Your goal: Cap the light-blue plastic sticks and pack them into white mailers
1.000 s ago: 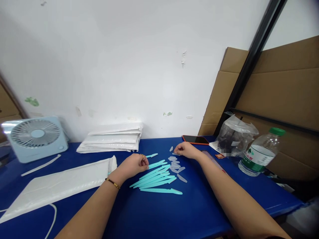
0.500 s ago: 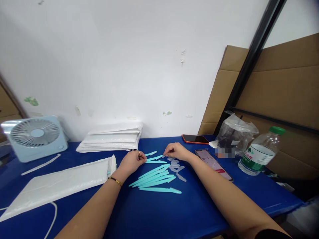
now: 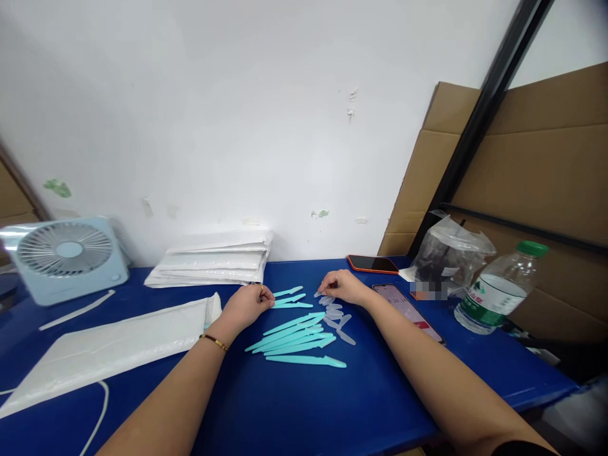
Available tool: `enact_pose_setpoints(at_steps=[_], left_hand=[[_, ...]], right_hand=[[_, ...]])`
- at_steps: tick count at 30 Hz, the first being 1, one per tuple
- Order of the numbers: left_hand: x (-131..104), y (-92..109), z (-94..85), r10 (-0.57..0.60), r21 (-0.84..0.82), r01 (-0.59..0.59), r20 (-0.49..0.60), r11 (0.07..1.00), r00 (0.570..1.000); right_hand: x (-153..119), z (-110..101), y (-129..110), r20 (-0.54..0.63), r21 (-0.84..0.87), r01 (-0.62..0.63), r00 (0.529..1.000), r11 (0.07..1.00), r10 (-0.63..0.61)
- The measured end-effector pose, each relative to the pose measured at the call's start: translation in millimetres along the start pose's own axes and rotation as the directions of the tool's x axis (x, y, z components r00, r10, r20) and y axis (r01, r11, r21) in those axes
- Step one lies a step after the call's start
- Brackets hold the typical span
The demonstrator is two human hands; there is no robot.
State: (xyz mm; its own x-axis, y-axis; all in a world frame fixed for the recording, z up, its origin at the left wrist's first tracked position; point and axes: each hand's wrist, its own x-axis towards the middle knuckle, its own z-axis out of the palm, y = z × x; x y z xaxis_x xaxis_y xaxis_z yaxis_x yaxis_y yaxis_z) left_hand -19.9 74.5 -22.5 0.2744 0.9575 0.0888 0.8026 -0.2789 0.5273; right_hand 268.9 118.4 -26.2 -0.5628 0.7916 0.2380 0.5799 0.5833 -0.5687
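My left hand (image 3: 247,305) pinches the handle end of a turquoise eyebrow razor (image 3: 291,297), whose blade end points right. Other razors lie close beside it, so I cannot tell exactly how many the fingers touch. Across a small gap, my right hand (image 3: 346,287) has thumb and fingers pressed together on a small clear blade cap (image 3: 318,294). Below that hand, several clear caps (image 3: 334,313) lie in a loose pile. Nearer to me, several turquoise razors (image 3: 289,339) are fanned out side by side, and a single razor (image 3: 304,360) lies in front of them.
On the left stand a light blue fan (image 3: 71,259), a stack of white padded envelopes (image 3: 211,256) and one nearer envelope (image 3: 128,342). To the right are an orange-edged phone (image 3: 373,264), a phone with a lit screen (image 3: 408,313), a bagged cup (image 3: 441,253) and a water bottle (image 3: 498,288).
My right hand has moved slightly right, away from a razor's tip, with a clear cap now in its fingers over the cap pile. My left hand has drawn slightly left.
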Motion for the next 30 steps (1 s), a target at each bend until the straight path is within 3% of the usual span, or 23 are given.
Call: enact_pose_setpoints(at_steps=[7, 12, 18, 24, 30], left_hand=[[0, 6, 4.3, 0.009, -0.012, -0.008, 0.057, 1.000, 0.998], [-1, 11, 2.1, 0.012, 0.033, -0.013, 0.034, 0.999, 0.999], [-3, 7, -7.4, -0.018, 0.215, 0.035, -0.081, 0.976, 0.997], [-1, 14, -0.5, 0.043, 0.228, -0.030, -0.055, 0.973, 0.998], [1, 14, 4.1, 0.076, 0.225, -0.062, -0.055, 0.972, 0.996]], right_hand=[[2, 11, -7, 0.009, 0.025, 0.110, 0.994, 0.994, -0.111], [3, 13, -8, 0.004, 0.029, 0.126, 0.992, 0.992, -0.127], [2, 9, -2, 0.008, 0.001, 0.082, 0.997, 0.997, -0.082], [6, 15, -6, -0.051, -0.019, 0.080, 0.995, 0.997, -0.081], [9, 18, -17, -0.032, -0.032, 0.103, 0.994, 0.994, -0.104]])
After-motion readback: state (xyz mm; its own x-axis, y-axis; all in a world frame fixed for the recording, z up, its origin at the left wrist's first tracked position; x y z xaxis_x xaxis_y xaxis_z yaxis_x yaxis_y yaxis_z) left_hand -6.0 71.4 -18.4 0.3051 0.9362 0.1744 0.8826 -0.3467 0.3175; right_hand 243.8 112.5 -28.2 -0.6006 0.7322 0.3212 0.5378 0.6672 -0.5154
